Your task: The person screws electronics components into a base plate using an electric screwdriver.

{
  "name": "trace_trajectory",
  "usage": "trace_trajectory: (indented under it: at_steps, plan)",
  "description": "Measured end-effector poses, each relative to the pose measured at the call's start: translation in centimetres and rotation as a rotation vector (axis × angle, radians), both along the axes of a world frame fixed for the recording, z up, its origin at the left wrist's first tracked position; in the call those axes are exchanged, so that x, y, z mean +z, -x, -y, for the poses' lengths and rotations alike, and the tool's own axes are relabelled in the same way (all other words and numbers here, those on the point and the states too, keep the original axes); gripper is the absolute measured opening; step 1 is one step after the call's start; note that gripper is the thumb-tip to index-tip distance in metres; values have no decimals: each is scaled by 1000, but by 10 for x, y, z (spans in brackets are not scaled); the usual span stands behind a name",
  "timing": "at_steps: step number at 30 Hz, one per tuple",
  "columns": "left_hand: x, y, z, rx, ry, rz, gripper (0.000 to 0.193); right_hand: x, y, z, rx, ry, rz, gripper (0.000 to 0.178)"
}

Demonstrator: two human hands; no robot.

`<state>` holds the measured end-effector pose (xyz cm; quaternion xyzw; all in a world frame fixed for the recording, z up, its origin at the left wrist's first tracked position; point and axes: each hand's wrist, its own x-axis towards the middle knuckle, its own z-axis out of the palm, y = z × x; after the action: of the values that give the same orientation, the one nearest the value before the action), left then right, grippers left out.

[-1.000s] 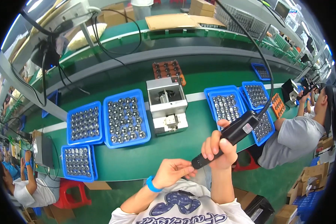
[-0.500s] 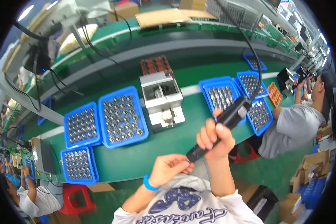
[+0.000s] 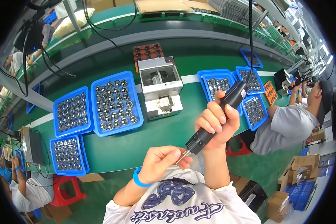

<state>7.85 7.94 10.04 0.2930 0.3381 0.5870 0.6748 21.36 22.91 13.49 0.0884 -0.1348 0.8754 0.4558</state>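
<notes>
Right hand [image 3: 217, 123]: fingers [image 3: 212, 119] wrapped around the barrel of a black cylindrical power screwdriver [image 3: 233, 96], thumb folded over it. The tool is tilted, nose pointing down toward the person's left, in front of the chest and above the near edge of the counter. A thin, silvery metal bit [image 3: 187, 152] projects from the nose.

Left hand [image 3: 160, 161]: thumb and fingers closed about the lower part of the bit; I cannot tell whether a small part is also pinched there. A bright blue wristband [image 3: 141, 178] sits on this wrist.

From the tool's upper end a black cable [image 3: 251, 41] runs upward.

Beyond the hands, on the green-topped counter [image 3: 117, 151]: a silver-grey, box-shaped metal machine [image 3: 149, 96] with an open top. Behind it, a reddish-brown rectangular rack [image 3: 147, 53] bearing dark pieces.

Left of the machine: a large blue plastic tray [image 3: 120, 130] holding rows of shiny round metal parts. Further left, smaller blue trays of similar parts. To its right, more blue trays, then an orange rack [image 3: 269, 94].

Farther right, a co-worker in a grey shirt [image 3: 293, 125]; far left, another in white [image 3: 28, 196], near a red plastic stool [image 3: 65, 201].
</notes>
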Motion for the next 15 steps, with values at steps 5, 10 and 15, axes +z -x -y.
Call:
trace_trajectory:
  at_steps: [5,10,15]
  plan:
    - [0,6,-2,-36,47,-18,38,-3,2,-1,-29,-3,58,34]
    - [0,12,-7,-236,104,161,40,-2,5,1,-31,-29,89,34]
    - [-15,11,-8,-283,65,379,40,0,7,1,-31,-31,85,34]
